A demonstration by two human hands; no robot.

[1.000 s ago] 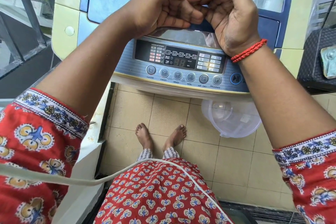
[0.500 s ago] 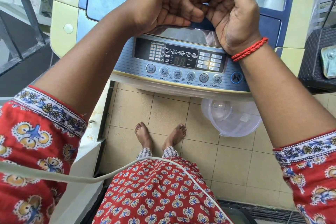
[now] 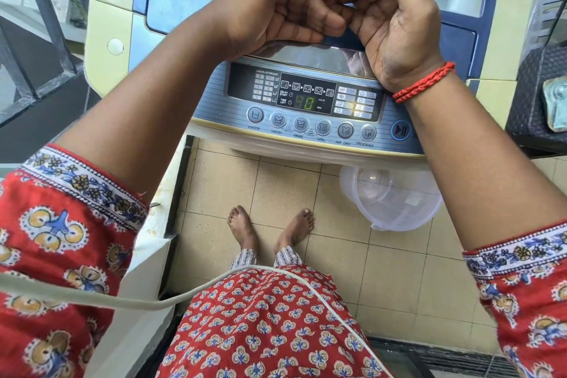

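Observation:
A top-loading washing machine stands in front of me, its control panel (image 3: 306,129) lit and its display (image 3: 303,103) reading 90. My left hand (image 3: 276,9) and my right hand (image 3: 395,18) meet over the front edge of the blue lid (image 3: 184,0). The fingers of both hands are curled and touch each other at the tips. No object shows between them. A red thread band (image 3: 423,86) circles my right wrist, which rests on the panel's top edge.
A clear plastic tub (image 3: 395,202) lies on the tiled floor (image 3: 221,187) under the machine's front right. My bare feet (image 3: 270,230) stand below the panel. A metal railing (image 3: 46,24) runs at the left, a dark woven surface (image 3: 534,101) at the right. A white cord (image 3: 153,304) crosses my lap.
Both hands stay joined over the lid edge. The view has shifted only slightly.

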